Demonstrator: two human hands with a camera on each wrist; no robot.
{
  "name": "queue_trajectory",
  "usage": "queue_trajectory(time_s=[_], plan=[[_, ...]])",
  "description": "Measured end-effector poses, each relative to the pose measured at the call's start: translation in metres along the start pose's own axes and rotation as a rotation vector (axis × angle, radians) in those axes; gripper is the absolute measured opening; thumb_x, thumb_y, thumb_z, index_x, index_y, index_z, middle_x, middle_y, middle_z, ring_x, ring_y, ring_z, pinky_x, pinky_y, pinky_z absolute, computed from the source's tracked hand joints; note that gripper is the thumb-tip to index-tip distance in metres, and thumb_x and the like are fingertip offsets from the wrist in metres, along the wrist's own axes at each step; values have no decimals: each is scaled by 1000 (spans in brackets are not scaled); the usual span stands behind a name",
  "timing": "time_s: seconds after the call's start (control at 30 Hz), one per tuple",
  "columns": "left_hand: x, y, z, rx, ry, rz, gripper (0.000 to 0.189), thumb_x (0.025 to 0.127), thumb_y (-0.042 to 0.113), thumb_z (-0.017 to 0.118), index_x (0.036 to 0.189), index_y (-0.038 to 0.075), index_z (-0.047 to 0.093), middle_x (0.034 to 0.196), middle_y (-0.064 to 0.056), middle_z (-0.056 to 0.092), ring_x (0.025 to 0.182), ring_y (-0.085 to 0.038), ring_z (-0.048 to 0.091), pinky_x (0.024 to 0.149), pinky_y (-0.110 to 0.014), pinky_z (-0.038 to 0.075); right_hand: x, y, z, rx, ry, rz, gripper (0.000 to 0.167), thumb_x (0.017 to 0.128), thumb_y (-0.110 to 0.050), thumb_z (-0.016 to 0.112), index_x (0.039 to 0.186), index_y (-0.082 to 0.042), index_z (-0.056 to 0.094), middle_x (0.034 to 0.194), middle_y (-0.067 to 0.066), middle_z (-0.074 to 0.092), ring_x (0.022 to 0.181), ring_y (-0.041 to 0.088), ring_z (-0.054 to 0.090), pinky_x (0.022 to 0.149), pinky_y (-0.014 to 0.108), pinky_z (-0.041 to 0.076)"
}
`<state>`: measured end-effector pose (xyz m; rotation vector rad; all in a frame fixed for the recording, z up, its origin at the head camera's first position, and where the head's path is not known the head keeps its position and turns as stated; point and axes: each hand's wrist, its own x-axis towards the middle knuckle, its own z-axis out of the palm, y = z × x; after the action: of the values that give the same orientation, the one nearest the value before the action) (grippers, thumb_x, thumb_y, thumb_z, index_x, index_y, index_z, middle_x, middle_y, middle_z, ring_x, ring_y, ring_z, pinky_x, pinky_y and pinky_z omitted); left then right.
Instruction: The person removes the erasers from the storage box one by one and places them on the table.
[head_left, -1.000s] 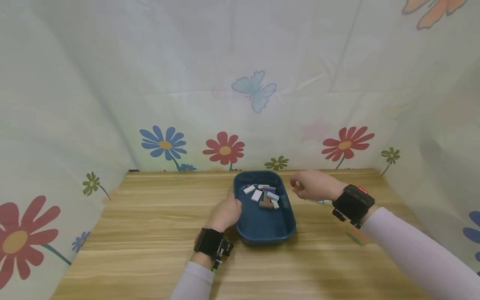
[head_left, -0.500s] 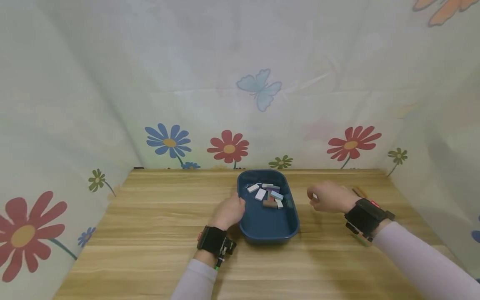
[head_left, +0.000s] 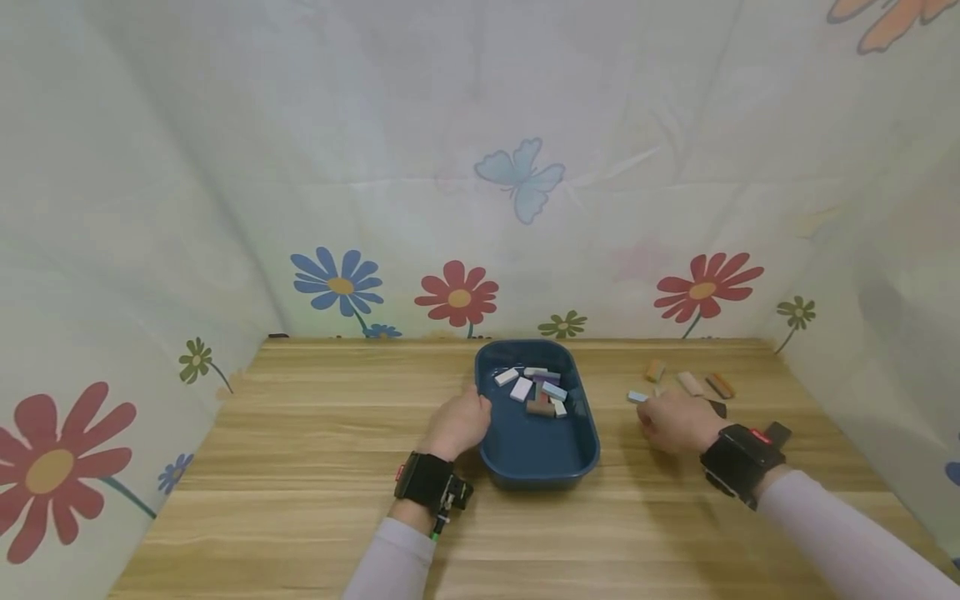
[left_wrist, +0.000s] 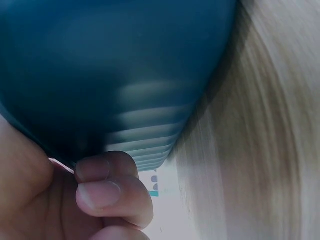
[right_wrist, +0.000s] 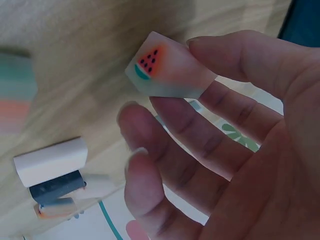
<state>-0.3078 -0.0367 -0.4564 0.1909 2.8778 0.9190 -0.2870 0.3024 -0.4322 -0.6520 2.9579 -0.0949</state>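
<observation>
My left hand (head_left: pixel 457 423) grips the left rim of a deep blue plastic bin (head_left: pixel 536 458); the left wrist view shows its fingers (left_wrist: pixel 115 195) curled at the bin's edge. Several small block erasers, among them a brown one (head_left: pixel 540 408) and a white one (head_left: pixel 522 389), lie inside toward the far end. To the right of the bin, my right hand (head_left: pixel 675 421) is low over the table. In the right wrist view it pinches a pale eraser (right_wrist: pixel 175 67) with a watermelon-slice print between thumb and fingers. The head view hides this eraser behind the hand.
Around my right hand lie more erasers on the wooden table (head_left: pixel 322 417): a light blue one (head_left: pixel 637 397), an orange one (head_left: pixel 656 371), a cream one (head_left: pixel 690 383) and a brown-orange one (head_left: pixel 721 385). A flower-printed curtain (head_left: pixel 390 125) closes off the back and sides.
My right hand has moved from beside the bin's right rim rightward and down to the table, where it now pinches an eraser. My left hand keeps its grip on the bin.
</observation>
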Motion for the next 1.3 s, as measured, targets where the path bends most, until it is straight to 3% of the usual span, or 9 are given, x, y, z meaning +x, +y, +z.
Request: queue_trajectory(time_s=[0.23,0.3,0.37,0.43,0.53,0.7,1.0,1.17,1.3], plan=[[0,0,-1,-3,-6,-7,51,104,28,35,142,-5,41,97,-16,61,70,-24,56,60,-36,43,2,-3,3,2,-23,51,3,84,-11,65,86,-11,66,71,-2,57,60,15,51,52,35,44],[0,0,-1,-13,-13,-11,52,104,29,34,143,-5,40,95,-16,60,67,-24,55,57,-36,42,3,-5,0,3,-14,71,14,87,-18,67,98,-9,68,81,4,63,70,21,59,57,41,48],[1,0,-1,-18,-19,-13,52,104,29,34,144,-5,38,94,-16,59,65,-24,54,56,-36,41,4,-7,-4,11,8,100,33,90,-29,67,113,-5,66,99,16,66,92,34,63,72,51,50],[1,-1,-1,-27,-25,-17,53,104,29,34,145,-5,37,95,-16,59,63,-24,54,55,-36,41,5,-9,-11,19,42,137,58,91,-45,65,131,-3,59,124,25,58,118,46,50,90,65,40],[2,-1,0,-36,-27,-18,54,104,29,34,146,-5,35,97,-16,59,63,-24,54,55,-36,41,7,-12,-21,37,88,180,75,91,-60,56,141,-4,50,144,31,38,135,54,23,97,76,17],[1,-1,-1,-33,-27,-10,54,104,28,35,145,-6,36,100,-17,60,66,-24,55,56,-37,42,9,-19,-35,63,131,181,76,94,-61,49,145,-5,46,151,32,26,138,57,11,96,79,11],[1,-1,-2,-11,-15,-16,52,103,28,36,143,-6,39,97,-17,60,66,-24,55,56,-36,41,17,-42,-39,176,186,161,66,95,-48,57,142,-2,48,143,32,40,136,57,16,96,79,10],[1,-1,-2,-26,-19,-11,52,104,28,35,143,-6,39,95,-15,59,64,-23,54,56,-36,42,21,-50,-33,326,224,124,59,98,-37,57,140,3,48,138,29,48,129,51,37,98,69,29],[-1,-2,-3,-7,-7,2,51,104,27,35,142,-6,41,105,-18,62,73,-25,57,64,-39,46,25,-55,-28,406,192,118,54,98,-32,57,134,8,51,129,29,55,118,46,52,93,59,41]])
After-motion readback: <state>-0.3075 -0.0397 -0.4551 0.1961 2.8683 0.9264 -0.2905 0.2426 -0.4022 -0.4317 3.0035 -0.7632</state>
